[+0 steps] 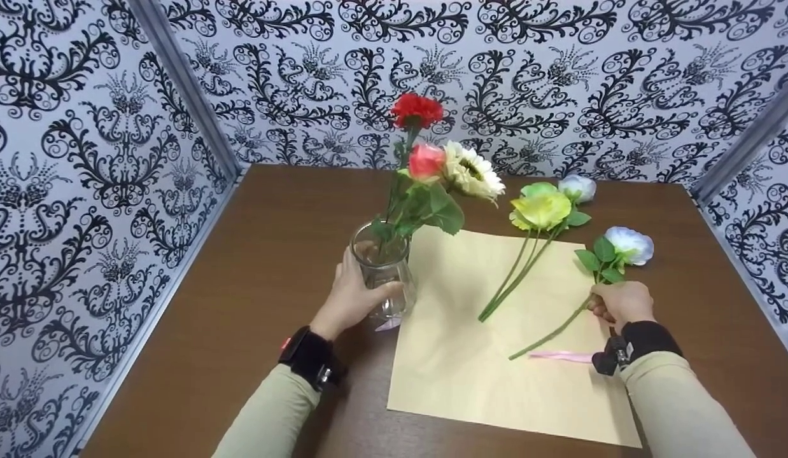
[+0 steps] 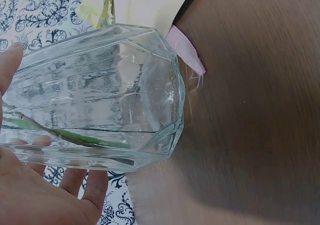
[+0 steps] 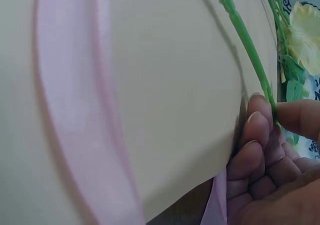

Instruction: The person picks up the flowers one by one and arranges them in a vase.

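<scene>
My left hand (image 1: 356, 294) grips a clear glass vase (image 1: 394, 296) by its side, left of the paper. In the vase stand a red carnation (image 1: 417, 111), a pink rose (image 1: 426, 161) and a white daisy-like flower (image 1: 473, 172); a green stem (image 2: 85, 137) shows through the glass in the left wrist view. With thumb and fingers, my right hand (image 1: 625, 302) pinches the stem (image 3: 246, 37) of a pale blue flower (image 1: 629, 245) with green leaves, over the right part of the paper. The stem's lower end points toward the front left.
A cream sheet of paper (image 1: 457, 375) lies on the brown table (image 1: 241, 267). On it rest a yellow-green flower (image 1: 540, 207) and another pale blue flower (image 1: 577, 189), stems together. Pink ribbon (image 1: 562, 356) runs by the paper. Patterned walls (image 1: 432, 57) enclose the table.
</scene>
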`<state>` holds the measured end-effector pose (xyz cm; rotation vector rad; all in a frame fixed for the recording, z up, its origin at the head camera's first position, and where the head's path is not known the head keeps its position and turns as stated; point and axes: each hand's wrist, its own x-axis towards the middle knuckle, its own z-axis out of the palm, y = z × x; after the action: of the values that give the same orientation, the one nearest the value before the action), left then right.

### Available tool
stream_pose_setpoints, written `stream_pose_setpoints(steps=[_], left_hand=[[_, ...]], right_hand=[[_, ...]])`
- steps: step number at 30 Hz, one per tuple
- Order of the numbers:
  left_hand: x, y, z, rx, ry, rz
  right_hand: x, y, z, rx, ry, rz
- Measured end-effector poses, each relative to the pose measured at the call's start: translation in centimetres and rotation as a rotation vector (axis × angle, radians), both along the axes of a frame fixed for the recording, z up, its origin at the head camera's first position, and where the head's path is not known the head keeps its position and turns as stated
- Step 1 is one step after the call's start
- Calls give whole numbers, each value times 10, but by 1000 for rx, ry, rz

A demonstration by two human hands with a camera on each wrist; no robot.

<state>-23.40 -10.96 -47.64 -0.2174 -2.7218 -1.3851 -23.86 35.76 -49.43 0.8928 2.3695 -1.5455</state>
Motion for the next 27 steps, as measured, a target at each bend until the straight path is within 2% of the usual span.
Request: stream_pose_setpoints(steps=[8, 13, 17, 22, 27], left_hand=[[0, -1, 1, 5, 15, -3], [0, -1, 1, 1, -2, -13], [0, -1, 0, -1, 6, -15], [0, 0, 0, 3, 32, -20], [1, -1, 0, 7, 35, -11]], right_hand=[[-1, 6, -2, -98, 22, -19], [3, 12, -2, -170, 34, -26], [7, 15, 1, -181, 39, -27], [8, 13, 9, -210, 63, -89], [4, 11, 17, -389, 222, -201]])
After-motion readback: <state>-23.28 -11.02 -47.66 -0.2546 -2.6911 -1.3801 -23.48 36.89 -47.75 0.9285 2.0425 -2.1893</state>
